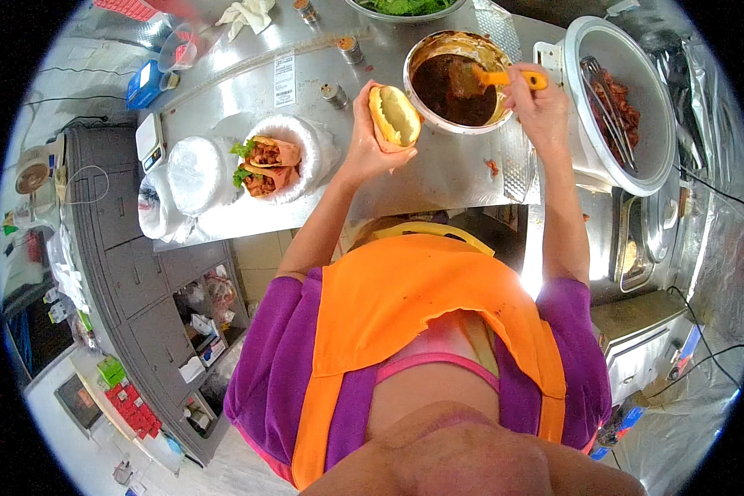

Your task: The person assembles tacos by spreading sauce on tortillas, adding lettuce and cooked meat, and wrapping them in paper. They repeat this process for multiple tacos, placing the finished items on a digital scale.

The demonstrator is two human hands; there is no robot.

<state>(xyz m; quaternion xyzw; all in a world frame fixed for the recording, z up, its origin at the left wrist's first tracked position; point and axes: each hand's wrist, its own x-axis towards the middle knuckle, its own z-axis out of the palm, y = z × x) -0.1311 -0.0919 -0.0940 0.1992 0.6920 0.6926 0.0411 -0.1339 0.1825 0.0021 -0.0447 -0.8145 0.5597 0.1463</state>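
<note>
My left hand (370,149) is wrapped round an opened bread bun (395,117), its pale hollow facing up, held above the steel table. In my right hand (537,107) is the yellow handle of a basting brush (496,78). The brush's head dips into dark brown sauce (448,89) in a white tub (461,128), whose inner wall is smeared with sauce. Two filled sandwiches (271,168) with meat and green leaves stand in a plastic-lined round container (312,157), left of my left hand.
At the right is a large white pot (585,140) of cooked meat with metal tongs (610,116). A bowl of green leaves (405,7) stands at the back. Several spice jars (333,95) and a white label strip (284,78) lie left of the tub. A second plastic-covered container (198,174) is farther left.
</note>
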